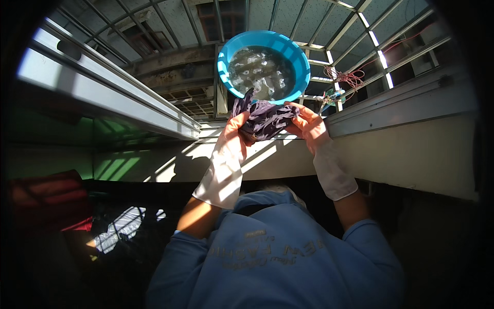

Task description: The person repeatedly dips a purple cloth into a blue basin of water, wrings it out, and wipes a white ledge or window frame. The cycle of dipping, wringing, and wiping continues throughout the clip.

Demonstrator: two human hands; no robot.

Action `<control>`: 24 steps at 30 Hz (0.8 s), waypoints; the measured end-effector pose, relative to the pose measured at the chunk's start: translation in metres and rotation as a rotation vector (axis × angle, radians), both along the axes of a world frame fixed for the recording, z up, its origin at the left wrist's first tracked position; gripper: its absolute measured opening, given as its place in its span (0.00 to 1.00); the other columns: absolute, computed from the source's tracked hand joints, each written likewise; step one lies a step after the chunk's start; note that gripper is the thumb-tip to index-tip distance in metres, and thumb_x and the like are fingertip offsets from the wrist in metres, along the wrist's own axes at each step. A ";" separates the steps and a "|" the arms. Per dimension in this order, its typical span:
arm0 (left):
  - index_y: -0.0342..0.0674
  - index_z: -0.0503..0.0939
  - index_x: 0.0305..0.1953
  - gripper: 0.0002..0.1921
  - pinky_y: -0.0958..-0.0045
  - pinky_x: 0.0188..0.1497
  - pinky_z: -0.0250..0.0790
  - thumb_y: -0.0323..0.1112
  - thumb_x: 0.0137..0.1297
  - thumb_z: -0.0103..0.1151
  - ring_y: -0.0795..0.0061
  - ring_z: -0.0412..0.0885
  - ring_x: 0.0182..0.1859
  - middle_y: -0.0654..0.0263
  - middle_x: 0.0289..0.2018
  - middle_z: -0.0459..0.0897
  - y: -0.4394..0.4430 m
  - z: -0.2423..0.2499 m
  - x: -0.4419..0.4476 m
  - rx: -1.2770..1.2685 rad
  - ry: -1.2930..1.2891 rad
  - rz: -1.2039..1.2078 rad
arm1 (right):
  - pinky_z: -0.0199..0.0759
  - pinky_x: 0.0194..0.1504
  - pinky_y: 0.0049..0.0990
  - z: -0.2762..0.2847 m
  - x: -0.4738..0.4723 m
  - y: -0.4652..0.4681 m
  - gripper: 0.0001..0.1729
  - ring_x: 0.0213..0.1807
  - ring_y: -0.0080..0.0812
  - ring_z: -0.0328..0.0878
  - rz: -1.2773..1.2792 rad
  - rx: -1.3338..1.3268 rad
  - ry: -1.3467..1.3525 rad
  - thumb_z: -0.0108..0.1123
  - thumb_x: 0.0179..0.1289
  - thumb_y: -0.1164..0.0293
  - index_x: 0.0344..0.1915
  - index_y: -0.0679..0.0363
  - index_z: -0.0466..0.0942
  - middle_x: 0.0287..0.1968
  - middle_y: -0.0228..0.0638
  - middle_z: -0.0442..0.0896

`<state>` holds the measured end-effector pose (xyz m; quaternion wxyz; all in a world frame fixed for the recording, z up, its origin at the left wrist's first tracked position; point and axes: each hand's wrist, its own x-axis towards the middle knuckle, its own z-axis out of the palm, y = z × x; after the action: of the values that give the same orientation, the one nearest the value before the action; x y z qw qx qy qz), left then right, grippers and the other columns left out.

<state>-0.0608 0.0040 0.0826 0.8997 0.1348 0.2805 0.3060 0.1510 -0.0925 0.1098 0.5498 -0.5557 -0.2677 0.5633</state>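
Note:
A crumpled dark purple cloth (266, 120) is stretched between my two hands, just in front of a blue plastic basin (301, 61). My left hand (234, 133), in a rubber glove with an orange-pink hand and a whitish cuff, grips the cloth's left end. At its right end my right hand (307, 123), gloved the same way, holds the cloth between thumb and fingers. Cloudy grey water (264, 75) with patches of suds lies inside the basin. The fingertips behind the cloth are partly hidden.
Metal window bars (326, 50) enclose the space around the basin. A white sliding window frame (115, 79) slants along the left, and a sill (401, 104) runs to the right. Tangled red string (349, 79) hangs on the bars. A dark red object (48, 201) sits at lower left.

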 end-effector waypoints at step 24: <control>0.43 0.75 0.44 0.05 0.73 0.43 0.73 0.32 0.71 0.58 0.77 0.80 0.37 0.70 0.31 0.79 -0.046 0.017 -0.062 0.158 0.419 0.315 | 0.73 0.59 0.39 0.021 -0.019 -0.082 0.11 0.51 0.32 0.79 -0.486 0.413 0.241 0.49 0.75 0.70 0.52 0.63 0.72 0.48 0.36 0.80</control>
<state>-0.1223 -0.0421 0.0994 0.7501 0.2194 0.4534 0.4286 0.1318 -0.1746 0.1310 0.7966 -0.4096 -0.1690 0.4111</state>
